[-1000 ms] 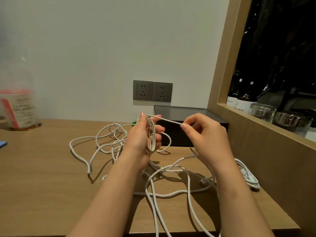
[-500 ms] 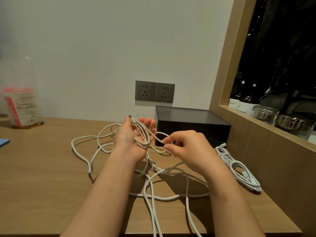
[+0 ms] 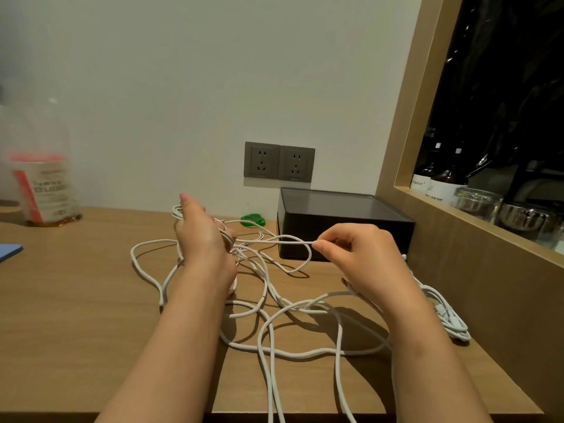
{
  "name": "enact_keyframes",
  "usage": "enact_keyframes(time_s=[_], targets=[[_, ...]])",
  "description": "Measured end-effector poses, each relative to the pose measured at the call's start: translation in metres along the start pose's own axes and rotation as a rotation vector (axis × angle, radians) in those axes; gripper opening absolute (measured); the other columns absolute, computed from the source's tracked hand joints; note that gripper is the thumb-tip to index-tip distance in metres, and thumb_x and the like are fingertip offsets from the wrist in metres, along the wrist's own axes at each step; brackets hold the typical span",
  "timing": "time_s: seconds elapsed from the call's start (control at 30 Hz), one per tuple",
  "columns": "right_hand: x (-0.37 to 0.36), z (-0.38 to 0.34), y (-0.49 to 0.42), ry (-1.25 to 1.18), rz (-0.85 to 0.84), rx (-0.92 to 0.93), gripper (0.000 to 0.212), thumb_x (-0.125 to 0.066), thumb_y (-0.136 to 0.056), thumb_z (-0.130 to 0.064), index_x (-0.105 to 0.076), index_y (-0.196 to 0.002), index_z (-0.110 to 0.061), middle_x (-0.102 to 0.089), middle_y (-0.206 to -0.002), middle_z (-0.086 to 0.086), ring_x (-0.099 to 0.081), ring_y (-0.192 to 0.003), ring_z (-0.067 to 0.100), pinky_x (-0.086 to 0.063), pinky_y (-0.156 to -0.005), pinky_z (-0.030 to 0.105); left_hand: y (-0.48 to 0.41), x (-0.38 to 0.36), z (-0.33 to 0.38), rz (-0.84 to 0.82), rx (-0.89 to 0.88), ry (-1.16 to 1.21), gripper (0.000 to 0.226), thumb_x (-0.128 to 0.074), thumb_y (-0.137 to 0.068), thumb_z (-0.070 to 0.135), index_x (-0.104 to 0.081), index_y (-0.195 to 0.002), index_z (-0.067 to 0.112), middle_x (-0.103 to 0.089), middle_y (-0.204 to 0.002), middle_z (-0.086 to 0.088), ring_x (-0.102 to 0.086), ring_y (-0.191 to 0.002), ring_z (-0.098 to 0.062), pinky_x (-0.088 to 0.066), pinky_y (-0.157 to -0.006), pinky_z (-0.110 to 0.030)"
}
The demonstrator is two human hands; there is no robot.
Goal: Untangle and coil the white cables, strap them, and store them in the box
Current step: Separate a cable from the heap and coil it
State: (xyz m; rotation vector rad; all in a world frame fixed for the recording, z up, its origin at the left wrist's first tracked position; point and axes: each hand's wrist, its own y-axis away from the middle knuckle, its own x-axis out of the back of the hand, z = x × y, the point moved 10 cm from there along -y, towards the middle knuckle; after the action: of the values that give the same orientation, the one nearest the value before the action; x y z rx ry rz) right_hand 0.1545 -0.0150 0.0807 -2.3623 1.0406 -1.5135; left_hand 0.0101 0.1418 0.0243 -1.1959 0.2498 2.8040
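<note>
A long white cable [image 3: 293, 352] lies in loose tangled loops across the wooden desk [image 3: 76, 315]. Above the tangle, my left hand [image 3: 201, 236] holds several wound turns of this cable, fingers stretched upward with the loops round them. My right hand [image 3: 363, 251] pinches a stretch of the same cable between thumb and forefinger, and it runs taut over to the left hand. A second white cable [image 3: 448, 319], coiled in a bundle, lies at the desk's right side. The dark box [image 3: 345, 224] stands at the back right. Green straps [image 3: 252, 220] lie beside the box.
A double wall socket [image 3: 279, 161] is above the box. A clear bottle with a red label [image 3: 42, 184] stands at the far left, with a blue item [image 3: 9, 250] on the desk's left edge. A wooden-framed shelf [image 3: 488, 227] with bottles and glasses borders the right side.
My right hand has drawn the cable out to the right, away from the left hand. The left hand has turned, its fingers now pointing up with the loops round them.
</note>
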Motion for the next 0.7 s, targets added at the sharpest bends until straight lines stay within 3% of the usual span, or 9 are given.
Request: enact_keyframes(time_s=[0.13, 0.2, 0.37, 0.47, 0.57, 0.7], targets=[[-0.016, -0.017, 0.004, 0.02, -0.168, 0.068, 0.017, -0.059, -0.088, -0.035, -0.069, -0.1, -0.027, -0.059, -0.082, -0.016, -0.056, -0.082, 0.003, -0.052, -0.073, 0.024, 0.022, -0.001, 0.038, 0.101, -0.492, -0.556, 0.024, -0.038, -0.098, 0.039, -0.034, -0.101, 0.015, -0.04, -0.075, 0.006, -0.039, -0.061, -0.006, -0.034, -0.048, -0.011], [-0.022, -0.026, 0.008, 0.006, -0.267, 0.106, 0.017, -0.06, -0.088, -0.032, -0.07, -0.102, -0.027, -0.056, -0.08, -0.02, -0.055, -0.08, -0.001, -0.046, -0.067, 0.014, 0.032, -0.007, 0.046, 0.103, -0.639, -0.769, 0.026, -0.041, -0.097, 0.039, -0.032, -0.1, 0.015, -0.041, -0.077, 0.004, -0.04, -0.062, -0.008, -0.032, -0.048, -0.02], [-0.027, -0.04, 0.018, -0.011, -0.407, 0.172, 0.02, -0.061, -0.088, -0.026, -0.07, -0.106, -0.027, -0.055, -0.081, -0.022, -0.054, -0.081, -0.002, -0.043, -0.064, 0.01, 0.033, -0.019, 0.039, 0.086, -0.704, -1.212, 0.04, -0.039, -0.096, 0.044, -0.038, -0.111, 0.007, -0.044, -0.094, -0.006, -0.04, -0.076, -0.019, -0.02, -0.051, -0.026], [-0.018, -0.039, 0.015, -0.018, -0.328, 0.185, 0.018, -0.061, -0.088, -0.028, -0.07, -0.103, -0.027, -0.055, -0.079, -0.024, -0.055, -0.081, -0.004, -0.043, -0.067, 0.01, 0.032, -0.032, 0.024, -0.028, -0.722, -1.422, 0.045, -0.028, -0.096, 0.049, -0.042, -0.113, 0.009, -0.042, -0.095, -0.004, -0.041, -0.08, -0.019, -0.019, -0.05, -0.026], [-0.003, -0.032, 0.011, -0.033, -0.21, 0.177, 0.015, -0.062, -0.087, -0.03, -0.071, -0.098, -0.027, -0.057, -0.079, -0.023, -0.057, -0.082, -0.003, -0.048, -0.072, 0.014, 0.029, -0.044, 0.005, -0.186, -0.722, -1.581, 0.051, -0.019, -0.096, 0.052, -0.045, -0.114, 0.012, -0.047, -0.097, -0.005, -0.043, -0.082, -0.018, -0.029, -0.061, -0.03], [0.019, -0.024, 0.007, -0.031, -0.034, 0.171, 0.011, -0.063, -0.084, -0.032, -0.071, -0.091, -0.028, -0.059, -0.075, -0.023, -0.059, -0.08, 0.001, -0.054, -0.075, 0.028, 0.028, -0.052, -0.021, -0.433, -0.681, -1.602, 0.056, -0.009, -0.093, 0.053, -0.05, -0.107, 0.018, -0.058, -0.104, -0.004, -0.052, -0.087, -0.018, -0.04, -0.07, -0.034]])
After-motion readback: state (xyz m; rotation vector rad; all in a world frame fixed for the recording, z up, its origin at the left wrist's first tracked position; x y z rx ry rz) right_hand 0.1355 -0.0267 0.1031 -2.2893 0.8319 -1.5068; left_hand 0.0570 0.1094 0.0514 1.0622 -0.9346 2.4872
